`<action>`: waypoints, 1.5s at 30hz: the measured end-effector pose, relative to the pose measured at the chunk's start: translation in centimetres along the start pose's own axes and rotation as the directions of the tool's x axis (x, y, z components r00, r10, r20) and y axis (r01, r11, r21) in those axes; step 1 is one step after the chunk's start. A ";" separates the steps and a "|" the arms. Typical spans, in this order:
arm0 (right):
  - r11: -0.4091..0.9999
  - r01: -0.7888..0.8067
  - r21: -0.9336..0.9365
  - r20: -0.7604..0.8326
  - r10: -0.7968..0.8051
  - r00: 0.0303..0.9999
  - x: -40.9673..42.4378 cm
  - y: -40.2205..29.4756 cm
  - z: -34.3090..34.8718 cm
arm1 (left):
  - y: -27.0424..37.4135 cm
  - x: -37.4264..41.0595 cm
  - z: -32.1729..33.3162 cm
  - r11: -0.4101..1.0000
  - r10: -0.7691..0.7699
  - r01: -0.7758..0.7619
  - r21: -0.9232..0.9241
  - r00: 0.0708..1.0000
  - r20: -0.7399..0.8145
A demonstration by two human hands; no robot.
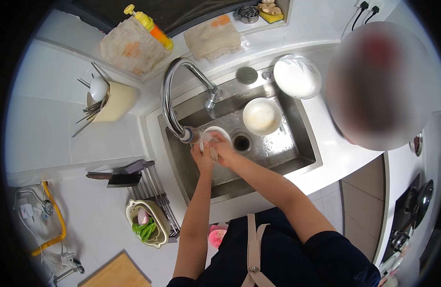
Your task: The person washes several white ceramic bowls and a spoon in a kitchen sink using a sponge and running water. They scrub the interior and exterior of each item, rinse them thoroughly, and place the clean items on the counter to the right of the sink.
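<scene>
In the steel sink (295,143), both my hands are under the spout of a curved chrome faucet (166,97). Water runs over them. My left hand (203,158) grips the near side of a white bowl (220,132). My right hand (223,150) reaches over the same bowl with its fingers bent at the inside; water and the hand itself hide whether it holds anything. A second white bowl (262,116), with a yellowish patch inside, rests on the sink floor beside the drain (242,142).
A white dish (297,77) sits on the sink's far right corner. Left are a cutlery holder (116,102), a cleaver (124,180) on a rack and a basket (161,224) of green peppers. Cloths (213,39) and a yellow-orange pump bottle (154,28) lie behind. A blurred person (378,86) is right.
</scene>
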State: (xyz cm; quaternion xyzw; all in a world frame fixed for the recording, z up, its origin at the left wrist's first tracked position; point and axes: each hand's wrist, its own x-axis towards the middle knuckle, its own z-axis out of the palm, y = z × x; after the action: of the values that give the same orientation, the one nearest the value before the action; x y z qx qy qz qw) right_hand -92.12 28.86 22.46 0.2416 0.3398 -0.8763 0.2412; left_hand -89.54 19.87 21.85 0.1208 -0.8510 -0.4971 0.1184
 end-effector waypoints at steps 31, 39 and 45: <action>-0.712 0.669 -0.213 0.972 -0.088 0.216 -0.1 -5.7 -2.3 | 2.5 2.8 -3.0 0.726 -0.509 0.643 -0.244 0.740 0.439; 0.229 0.452 -0.862 0.347 -0.383 0.856 -2.9 -0.8 -1.2 | 3.3 2.4 -1.6 0.942 0.302 -0.312 0.121 0.949 0.094; 0.981 -0.025 -0.191 0.019 0.029 0.999 -4.3 -0.4 -3.5 | 1.6 0.5 -2.9 0.966 0.250 -0.242 0.094 0.964 -0.092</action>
State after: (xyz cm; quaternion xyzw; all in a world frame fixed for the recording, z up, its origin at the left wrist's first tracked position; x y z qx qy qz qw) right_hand -88.17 32.72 22.87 0.2124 0.4163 -0.8390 0.2788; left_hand -89.17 18.11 24.71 0.0444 -0.8718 -0.4364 0.2179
